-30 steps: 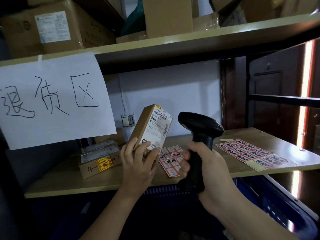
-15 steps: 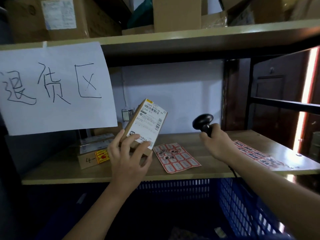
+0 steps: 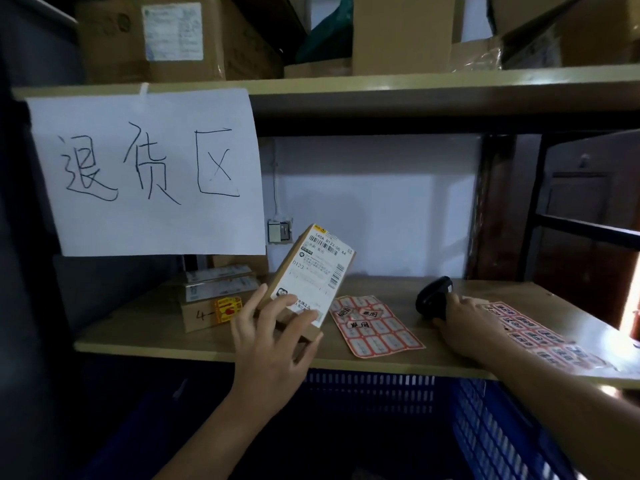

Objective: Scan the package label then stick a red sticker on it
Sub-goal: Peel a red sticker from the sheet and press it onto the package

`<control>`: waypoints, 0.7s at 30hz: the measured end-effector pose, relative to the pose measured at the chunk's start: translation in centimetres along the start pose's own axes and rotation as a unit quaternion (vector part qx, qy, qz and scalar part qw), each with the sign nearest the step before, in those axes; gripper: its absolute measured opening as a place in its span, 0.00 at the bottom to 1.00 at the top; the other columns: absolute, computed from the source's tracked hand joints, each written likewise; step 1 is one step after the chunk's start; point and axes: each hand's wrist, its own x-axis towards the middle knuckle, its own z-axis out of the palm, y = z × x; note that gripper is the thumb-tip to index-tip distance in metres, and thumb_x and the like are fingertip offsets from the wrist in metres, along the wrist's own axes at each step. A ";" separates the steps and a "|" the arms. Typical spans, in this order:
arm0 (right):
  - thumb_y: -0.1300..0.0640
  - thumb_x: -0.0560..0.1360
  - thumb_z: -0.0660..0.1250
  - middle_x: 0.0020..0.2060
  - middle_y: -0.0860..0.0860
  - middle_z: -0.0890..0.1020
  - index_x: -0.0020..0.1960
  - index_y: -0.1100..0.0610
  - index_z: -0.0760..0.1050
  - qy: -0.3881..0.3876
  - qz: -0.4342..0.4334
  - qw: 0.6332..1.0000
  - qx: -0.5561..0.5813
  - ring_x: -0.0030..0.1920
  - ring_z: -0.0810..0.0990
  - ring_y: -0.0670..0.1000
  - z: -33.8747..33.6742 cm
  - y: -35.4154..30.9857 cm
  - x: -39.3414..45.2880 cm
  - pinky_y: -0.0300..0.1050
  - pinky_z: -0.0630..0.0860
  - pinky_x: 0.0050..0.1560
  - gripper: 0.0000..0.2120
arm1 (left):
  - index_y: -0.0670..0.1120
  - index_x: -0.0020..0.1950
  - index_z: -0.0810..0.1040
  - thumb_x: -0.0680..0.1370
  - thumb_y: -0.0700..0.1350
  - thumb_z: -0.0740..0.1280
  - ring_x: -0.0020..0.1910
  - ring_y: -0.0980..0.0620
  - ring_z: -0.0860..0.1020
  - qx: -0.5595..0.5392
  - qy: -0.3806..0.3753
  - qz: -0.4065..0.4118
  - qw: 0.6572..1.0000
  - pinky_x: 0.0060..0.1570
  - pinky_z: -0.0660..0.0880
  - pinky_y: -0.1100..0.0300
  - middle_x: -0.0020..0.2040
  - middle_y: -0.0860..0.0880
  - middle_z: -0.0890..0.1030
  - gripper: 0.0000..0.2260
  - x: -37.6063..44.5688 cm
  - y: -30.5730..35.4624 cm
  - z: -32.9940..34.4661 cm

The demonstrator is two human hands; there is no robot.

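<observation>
Fingers (image 3: pixel 277 317) of left hand (image 3: pixel 273 344) clamp package (image 3: pixel 311 275); right hand (image 3: pixel 467 323) seemingly wrapped on scanner (image 3: pixel 433 299), shelf (image 3: pixel 156 334) mid-front; careless release may scuff sticker sheet (image 3: pixel 375 327).

I see bare shelf (image 3: pixel 391 289) behind the sticker sheet (image 3: pixel 375 325); stacked boxes (image 3: pixel 214 299) block the left side.

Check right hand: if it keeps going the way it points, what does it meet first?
The right hand points left and back along the shelf and is already on the scanner. Beyond that, probably bare shelf, then the wall; depth is unclear.
</observation>
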 end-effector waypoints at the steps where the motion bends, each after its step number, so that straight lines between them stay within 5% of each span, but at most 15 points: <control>1: 0.46 0.78 0.61 0.65 0.61 0.74 0.71 0.57 0.62 0.001 0.001 1.000 -0.002 0.63 0.76 0.61 -0.1 0.0 0.0 0.56 0.75 0.59 0.27 | 0.52 0.57 0.74 0.73 0.53 0.70 0.68 0.38 0.65 -0.002 0.002 -0.002 1.000 0.63 0.66 0.46 0.63 0.47 0.70 0.15 -0.1 0.0 0.0; 6: 0.46 0.78 0.59 0.65 0.59 0.75 0.70 0.56 0.66 0.103 -0.051 0.993 0.004 0.63 0.73 0.60 -1.8 -1.7 -0.5 0.55 0.73 0.61 0.23 | 0.53 0.57 0.74 0.73 0.53 0.69 0.69 0.39 0.65 -0.013 0.002 -0.027 1.000 0.63 0.66 0.46 0.63 0.48 0.70 0.14 -0.3 0.1 0.0; 11: 0.48 0.80 0.57 0.45 0.53 0.84 0.56 0.54 0.76 -0.065 -0.139 0.982 0.111 0.40 0.85 0.49 -1.4 -7.3 -0.8 0.43 0.82 0.38 0.13 | 0.53 0.56 0.74 0.72 0.54 0.69 0.68 0.39 0.65 -0.018 0.002 -0.034 0.999 0.62 0.66 0.46 0.63 0.48 0.70 0.14 -0.2 0.1 -0.1; 17: 0.42 0.77 0.56 0.58 0.54 0.80 0.59 0.55 0.78 -0.061 -0.127 0.989 0.046 0.53 0.81 0.55 1.7 -10.1 -0.1 0.50 0.78 0.54 0.22 | 0.53 0.56 0.74 0.72 0.54 0.68 0.68 0.38 0.65 -0.012 -0.001 -0.036 0.999 0.61 0.66 0.46 0.63 0.48 0.71 0.14 -0.4 -0.2 -0.3; 21: 0.42 0.76 0.59 0.60 0.52 0.79 0.60 0.52 0.78 -0.080 -0.095 0.989 0.077 0.52 0.81 0.52 2.3 -10.2 0.4 0.52 0.78 0.56 0.21 | 0.53 0.56 0.73 0.72 0.54 0.68 0.68 0.39 0.65 -0.011 -0.002 -0.036 0.999 0.60 0.67 0.46 0.63 0.48 0.71 0.14 -0.6 -0.1 -0.3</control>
